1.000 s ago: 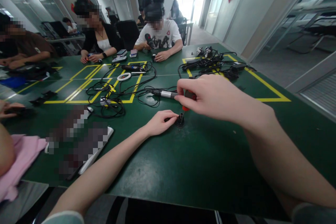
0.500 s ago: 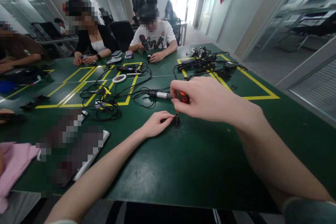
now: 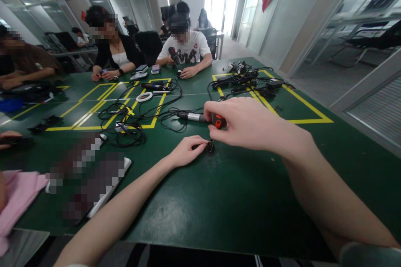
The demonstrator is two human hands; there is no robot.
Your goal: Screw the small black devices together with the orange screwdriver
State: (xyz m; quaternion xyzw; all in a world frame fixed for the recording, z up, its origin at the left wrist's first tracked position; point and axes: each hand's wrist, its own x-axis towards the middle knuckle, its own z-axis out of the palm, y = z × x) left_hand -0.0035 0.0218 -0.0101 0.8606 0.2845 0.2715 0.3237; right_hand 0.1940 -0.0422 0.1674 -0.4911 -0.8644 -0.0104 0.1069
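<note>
My right hand point(image 3: 250, 123) is closed round the red and black handle of a screwdriver point(image 3: 218, 121), held upright over a small black round part point(image 3: 210, 149). The part stands on the green table with a short metal-looking post at its top, right below the screwdriver. My left hand point(image 3: 188, 151) rests on the table, its thumb and fingers pinching at the left side of that part. The contact between the screwdriver tip and the part is too small to make out. Just behind my hands lies a silver and black corded tool point(image 3: 192, 117).
Black cables point(image 3: 130, 131) tangle at centre left, with a white ring point(image 3: 144, 96) behind. More cables and adapters point(image 3: 241, 79) lie at the back right inside yellow tape. Two blurred flat devices point(image 3: 109, 187) and a pink cloth point(image 3: 21, 192) are at left. Several people point(image 3: 184, 46) sit across the table.
The view has tilted slightly, so the scene sits a little lower. My right hand stays on the screwdriver, its handle turned slightly; my left hand keeps its place at the part.
</note>
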